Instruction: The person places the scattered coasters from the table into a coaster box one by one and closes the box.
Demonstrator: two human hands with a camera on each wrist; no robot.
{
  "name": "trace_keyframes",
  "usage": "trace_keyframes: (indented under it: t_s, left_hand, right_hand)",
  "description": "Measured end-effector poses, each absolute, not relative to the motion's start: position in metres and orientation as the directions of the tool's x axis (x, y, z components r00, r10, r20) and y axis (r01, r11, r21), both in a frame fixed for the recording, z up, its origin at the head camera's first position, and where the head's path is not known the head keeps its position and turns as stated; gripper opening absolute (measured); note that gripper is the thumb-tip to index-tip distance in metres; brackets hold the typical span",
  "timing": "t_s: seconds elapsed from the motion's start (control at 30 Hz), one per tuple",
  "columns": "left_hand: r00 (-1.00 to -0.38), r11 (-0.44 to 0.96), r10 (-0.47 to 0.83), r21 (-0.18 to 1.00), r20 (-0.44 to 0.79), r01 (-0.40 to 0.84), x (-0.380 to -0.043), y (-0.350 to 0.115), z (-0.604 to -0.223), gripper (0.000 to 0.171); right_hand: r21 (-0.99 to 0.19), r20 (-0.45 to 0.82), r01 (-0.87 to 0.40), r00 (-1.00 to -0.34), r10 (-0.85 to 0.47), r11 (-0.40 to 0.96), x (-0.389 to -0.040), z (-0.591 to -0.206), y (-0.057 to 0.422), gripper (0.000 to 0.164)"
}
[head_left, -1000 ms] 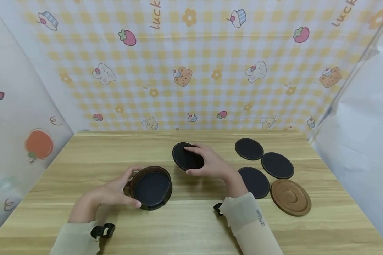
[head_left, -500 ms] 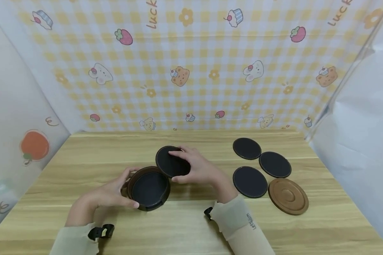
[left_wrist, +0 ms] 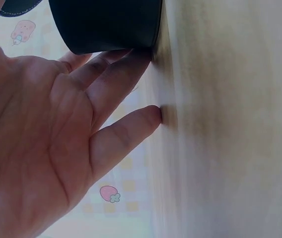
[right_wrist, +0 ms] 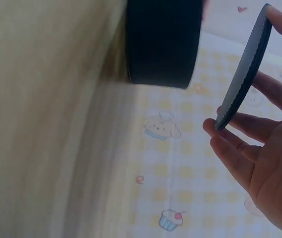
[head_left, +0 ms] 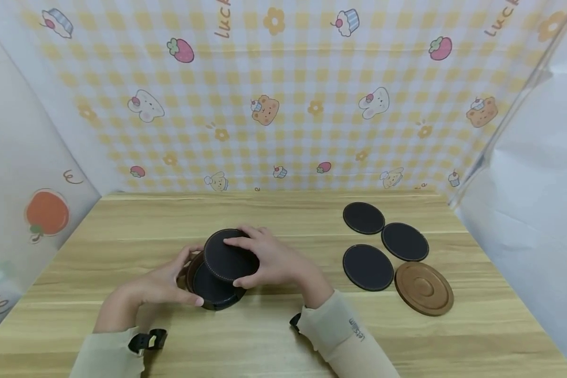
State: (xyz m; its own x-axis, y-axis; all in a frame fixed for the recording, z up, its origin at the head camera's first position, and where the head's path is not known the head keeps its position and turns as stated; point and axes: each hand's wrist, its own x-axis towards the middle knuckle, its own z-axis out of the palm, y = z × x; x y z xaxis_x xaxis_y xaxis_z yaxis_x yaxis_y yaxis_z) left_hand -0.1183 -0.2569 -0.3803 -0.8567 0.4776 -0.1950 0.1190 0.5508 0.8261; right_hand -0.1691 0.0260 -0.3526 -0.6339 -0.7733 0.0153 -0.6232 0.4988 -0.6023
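Note:
A round black coaster (head_left: 228,258) with a stitched edge is held by its rim in my right hand (head_left: 275,261), between thumb and fingers. It hangs tilted over the round coaster holder (head_left: 219,303), hiding the back right of its opening. The right wrist view shows the coaster (right_wrist: 245,69) raised clear of the holder's dark wall (right_wrist: 163,44). My left hand (head_left: 163,283) curves round the holder's left side, thumb at the front and fingers behind. In the left wrist view its fingertips touch the holder's wall (left_wrist: 108,25). A dark disc shows inside the holder.
On the right of the wooden table lie three black coasters, at the back (head_left: 364,218), at the right (head_left: 405,241) and in front (head_left: 368,267). A brown round wooden piece (head_left: 424,289) lies beside them. A patterned cloth backdrop (head_left: 283,121) rises behind the table.
My right hand has carried the coaster leftward, from beside the holder to over it. The left hand has kept its place round the holder. The head view has shifted slightly.

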Motion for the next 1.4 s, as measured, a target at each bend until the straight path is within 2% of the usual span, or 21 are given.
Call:
trace_keyframes:
  t_s: [0.4, 0.8, 1.4]
  left_hand:
    - [-0.849, 0.539, 0.497, 0.830, -0.179, 0.140, -0.118, -0.255, -0.382, 0.101]
    - [-0.838, 0.534, 0.507, 0.836, -0.202, 0.122, -0.120, -0.255, -0.379, 0.100]
    - [-0.829, 0.568, 0.501, 0.817, -0.248, 0.098, -0.121, -0.259, -0.373, 0.101]
  right_hand:
    - [-0.526, -0.035, -0.683, -0.579, -0.815, 0.508, -0.164, -0.361, 0.009, 0.080]
    - [-0.450, -0.103, -0.710, -0.561, -0.822, 0.541, -0.169, -0.360, -0.007, 0.078]
    - [-0.350, -0.138, -0.768, -0.524, -0.841, 0.536, -0.168, -0.363, -0.018, 0.078]
